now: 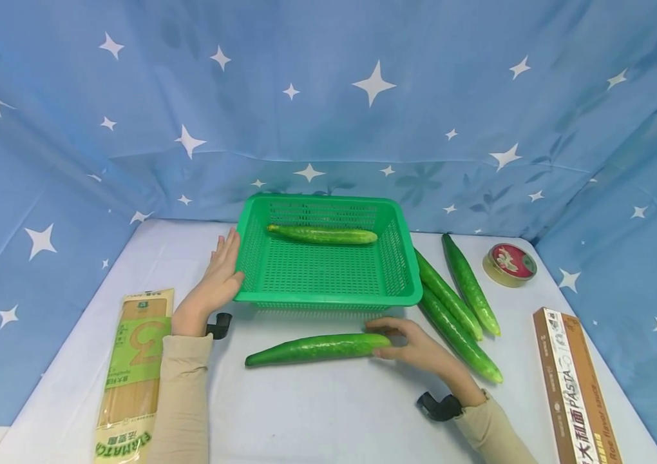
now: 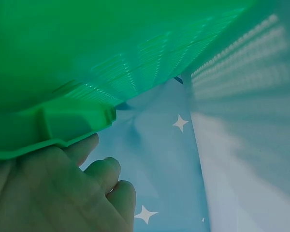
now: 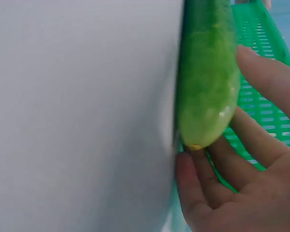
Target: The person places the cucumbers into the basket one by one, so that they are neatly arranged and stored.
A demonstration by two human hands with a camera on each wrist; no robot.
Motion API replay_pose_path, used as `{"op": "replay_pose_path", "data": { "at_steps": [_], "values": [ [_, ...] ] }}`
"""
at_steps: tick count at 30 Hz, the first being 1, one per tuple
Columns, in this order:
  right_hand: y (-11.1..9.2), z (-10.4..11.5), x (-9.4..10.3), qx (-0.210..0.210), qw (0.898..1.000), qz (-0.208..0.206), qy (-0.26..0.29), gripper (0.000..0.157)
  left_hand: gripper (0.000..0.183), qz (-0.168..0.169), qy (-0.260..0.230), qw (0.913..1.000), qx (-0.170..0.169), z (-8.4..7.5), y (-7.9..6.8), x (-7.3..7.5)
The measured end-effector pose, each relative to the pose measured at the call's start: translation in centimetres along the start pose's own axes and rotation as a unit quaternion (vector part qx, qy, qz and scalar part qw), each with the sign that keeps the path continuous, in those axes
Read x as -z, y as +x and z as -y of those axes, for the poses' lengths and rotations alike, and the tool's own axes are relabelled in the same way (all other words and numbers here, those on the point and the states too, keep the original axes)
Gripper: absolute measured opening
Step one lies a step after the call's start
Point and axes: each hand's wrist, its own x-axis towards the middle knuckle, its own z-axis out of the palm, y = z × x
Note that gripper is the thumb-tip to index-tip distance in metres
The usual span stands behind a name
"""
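Observation:
A green plastic basket [image 1: 328, 298] stands in the middle of the table, with one cucumber [image 1: 323, 234] lying inside near its back wall. My left hand [image 1: 218, 277] rests against the basket's left rim, fingers extended; the left wrist view has the hand [image 2: 63, 188] beside the green rim [image 2: 53, 142]. In front of the basket another cucumber [image 1: 311, 349] lies on the table. Its pale right end is between the thumb and fingers of my right hand [image 1: 404, 345]. Close up, the right hand [image 3: 246, 179] curves about the rounded tip of this cucumber [image 3: 208, 92].
Several more cucumbers [image 1: 462, 330] lie right of the basket, one [image 1: 470, 283] apart from the others. A round red-topped tin [image 1: 510, 265] and a long pasta box [image 1: 574, 386] are at the right. A spaghetti packet [image 1: 134, 361] lies by my left sleeve. Starry blue cloth [image 1: 328, 96] surrounds the table.

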Motion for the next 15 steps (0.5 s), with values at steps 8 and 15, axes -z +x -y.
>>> {"op": "replay_pose_path", "data": {
  "at_steps": [8, 15],
  "values": [
    [0.08, -0.84, -0.57, -0.034, 0.999, -0.013, 0.006, 0.047, 0.075, -0.003, 0.007, 1.0000, 0.000, -0.01, 0.13, 0.05],
    [0.07, -0.90, -0.74, -0.030, 0.999, -0.032, -0.005, 0.046, 0.075, -0.001, 0.005, 1.0000, 0.001, -0.03, 0.24, 0.02]
  ]
}}
